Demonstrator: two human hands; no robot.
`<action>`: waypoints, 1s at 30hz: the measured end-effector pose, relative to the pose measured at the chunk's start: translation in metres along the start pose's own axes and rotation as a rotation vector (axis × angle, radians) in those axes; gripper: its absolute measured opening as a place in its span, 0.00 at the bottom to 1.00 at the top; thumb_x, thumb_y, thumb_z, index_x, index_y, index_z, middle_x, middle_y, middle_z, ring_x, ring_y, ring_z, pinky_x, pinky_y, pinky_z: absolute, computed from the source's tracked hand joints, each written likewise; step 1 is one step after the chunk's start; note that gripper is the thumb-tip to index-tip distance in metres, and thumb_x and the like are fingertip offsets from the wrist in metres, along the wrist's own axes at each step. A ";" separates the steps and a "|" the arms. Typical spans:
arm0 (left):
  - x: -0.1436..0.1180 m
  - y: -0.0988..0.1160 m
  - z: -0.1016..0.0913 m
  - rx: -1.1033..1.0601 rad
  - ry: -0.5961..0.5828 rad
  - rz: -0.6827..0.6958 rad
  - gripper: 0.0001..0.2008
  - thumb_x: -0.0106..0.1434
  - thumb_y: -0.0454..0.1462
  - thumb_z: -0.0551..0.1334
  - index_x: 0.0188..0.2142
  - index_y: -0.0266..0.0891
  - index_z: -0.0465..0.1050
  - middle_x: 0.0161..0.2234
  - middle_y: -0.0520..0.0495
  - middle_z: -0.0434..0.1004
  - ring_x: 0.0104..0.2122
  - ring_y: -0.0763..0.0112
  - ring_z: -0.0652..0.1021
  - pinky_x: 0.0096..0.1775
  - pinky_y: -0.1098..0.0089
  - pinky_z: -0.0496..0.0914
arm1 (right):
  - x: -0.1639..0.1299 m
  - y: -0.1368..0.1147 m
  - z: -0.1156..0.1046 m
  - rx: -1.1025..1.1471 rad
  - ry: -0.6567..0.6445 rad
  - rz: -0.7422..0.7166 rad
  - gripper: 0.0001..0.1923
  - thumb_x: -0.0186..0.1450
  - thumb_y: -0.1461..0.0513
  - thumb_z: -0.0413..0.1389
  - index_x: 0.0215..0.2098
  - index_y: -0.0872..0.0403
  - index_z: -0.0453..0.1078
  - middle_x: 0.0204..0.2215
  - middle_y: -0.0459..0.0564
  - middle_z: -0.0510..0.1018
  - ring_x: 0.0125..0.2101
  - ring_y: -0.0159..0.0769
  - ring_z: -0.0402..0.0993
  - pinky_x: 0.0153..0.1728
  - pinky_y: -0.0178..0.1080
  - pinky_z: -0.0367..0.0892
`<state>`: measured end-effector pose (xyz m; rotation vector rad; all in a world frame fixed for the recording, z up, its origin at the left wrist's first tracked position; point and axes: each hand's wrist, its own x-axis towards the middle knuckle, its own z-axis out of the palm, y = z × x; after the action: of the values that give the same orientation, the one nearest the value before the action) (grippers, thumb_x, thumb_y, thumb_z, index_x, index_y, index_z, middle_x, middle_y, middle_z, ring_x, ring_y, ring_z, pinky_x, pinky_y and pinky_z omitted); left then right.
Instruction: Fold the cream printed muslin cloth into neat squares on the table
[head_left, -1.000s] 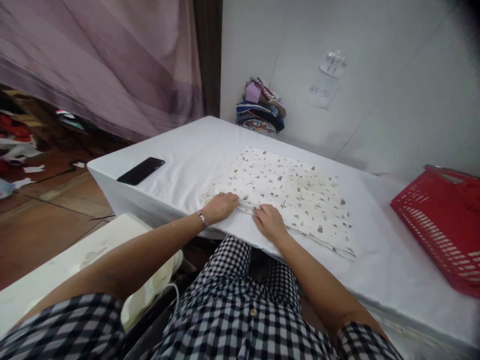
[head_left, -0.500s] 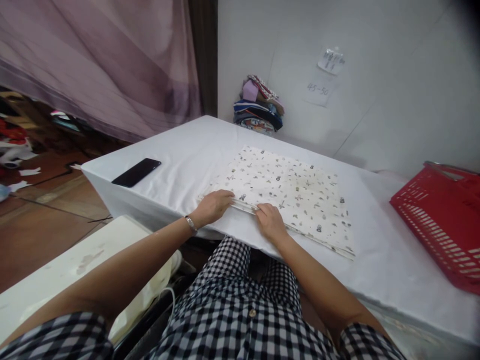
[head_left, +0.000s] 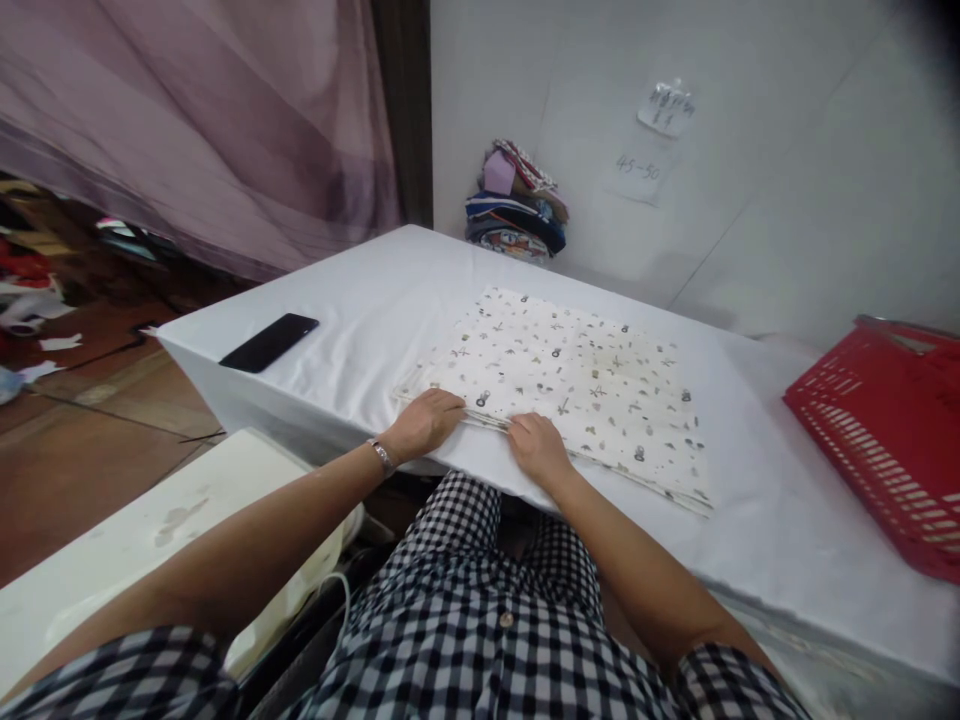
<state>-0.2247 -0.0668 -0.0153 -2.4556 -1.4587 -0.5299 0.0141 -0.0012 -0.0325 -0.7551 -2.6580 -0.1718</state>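
From the head view, the left hand [head_left: 426,422] and right hand [head_left: 534,446] rest palm-down, fingers curled on the near edge of the folded patterned cloth [head_left: 574,380], which lies flat mid-bench [head_left: 375,300]; whether either grip pinches it, I cannot tell.

We see a folded printed cloth [head_left: 577,385] lying flat on the table. It is cream-white with many small dark and grey-green figures scattered over it, and a faint yellowish patch shows near its middle. Its shape is almost a rectangle, turned a little slantwise to the table edge. At the near edge several layers show — thin stacked lines. The near-left corner is covered, so we cannot tell how it lies there.
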 end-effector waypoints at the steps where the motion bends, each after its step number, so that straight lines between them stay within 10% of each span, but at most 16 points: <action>1: 0.000 0.000 0.000 -0.001 0.004 0.001 0.11 0.66 0.33 0.52 0.38 0.37 0.74 0.42 0.43 0.76 0.41 0.66 0.74 0.46 0.61 0.67 | 0.000 0.000 0.000 0.002 -0.001 -0.001 0.10 0.68 0.65 0.49 0.34 0.56 0.72 0.38 0.54 0.76 0.37 0.39 0.66 0.37 0.40 0.60; 30: 0.023 0.026 0.012 -0.014 -0.020 -0.021 0.09 0.66 0.36 0.55 0.43 0.39 0.71 0.49 0.42 0.72 0.46 0.63 0.73 0.45 0.61 0.67 | 0.000 0.001 0.002 0.056 0.008 0.032 0.09 0.67 0.65 0.49 0.36 0.57 0.71 0.39 0.55 0.75 0.39 0.40 0.66 0.39 0.40 0.61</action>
<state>-0.1892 -0.0561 -0.0173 -2.4658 -1.4953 -0.5223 0.0145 -0.0001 -0.0342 -0.7769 -2.6299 -0.0918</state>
